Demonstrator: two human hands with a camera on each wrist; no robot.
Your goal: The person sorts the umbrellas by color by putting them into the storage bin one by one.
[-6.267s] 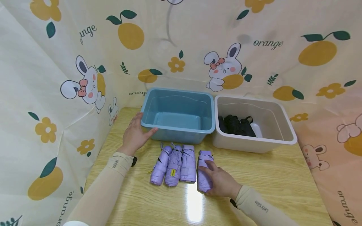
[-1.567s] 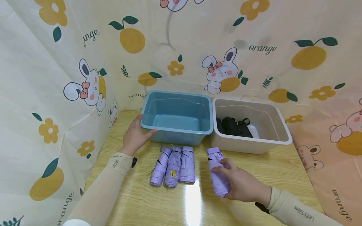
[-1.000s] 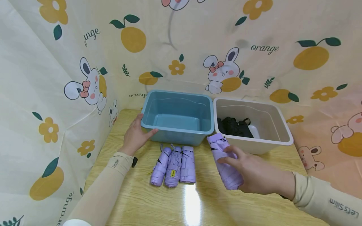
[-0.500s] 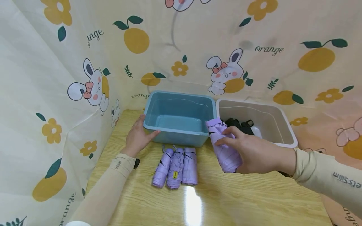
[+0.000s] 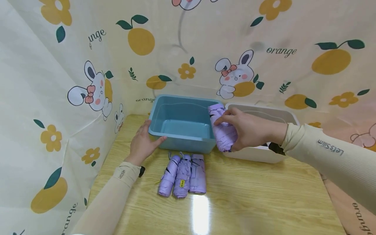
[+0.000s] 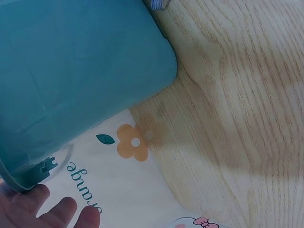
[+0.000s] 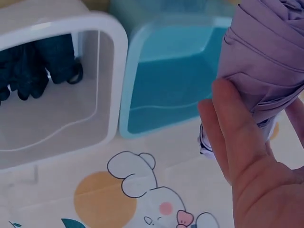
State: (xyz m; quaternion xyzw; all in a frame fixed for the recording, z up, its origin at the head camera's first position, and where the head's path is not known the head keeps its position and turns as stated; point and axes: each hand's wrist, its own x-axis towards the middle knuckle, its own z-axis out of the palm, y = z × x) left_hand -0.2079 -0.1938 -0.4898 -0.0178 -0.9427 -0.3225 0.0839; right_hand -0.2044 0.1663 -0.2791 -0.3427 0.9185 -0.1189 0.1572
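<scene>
My right hand (image 5: 246, 125) grips a folded purple umbrella (image 5: 224, 130), raised over the right end of the blue bin (image 5: 188, 138). In the right wrist view the wrapped purple fabric of the umbrella (image 7: 261, 57) lies between thumb and fingers. My left hand (image 5: 142, 143) rests at the near left corner of the blue bin, thumb along its front rim and fingers along its side. The left wrist view has those fingertips (image 6: 61, 209) right at the rim. Three more folded purple umbrellas, left (image 5: 169, 176), middle (image 5: 182, 178) and right (image 5: 198, 174), lie side by side on the table.
Right of the blue bin stands a beige bin (image 5: 252, 154), partly covered by my right forearm. Dark folded items (image 7: 33, 66) lie inside it. The wooden table (image 5: 249, 202) is bordered at the back and sides by a printed cloth (image 5: 176, 29).
My right hand has lifted the umbrella off the table, swung it right, then up and leftward to the blue bin. The left hand has stayed at the bin's corner.
</scene>
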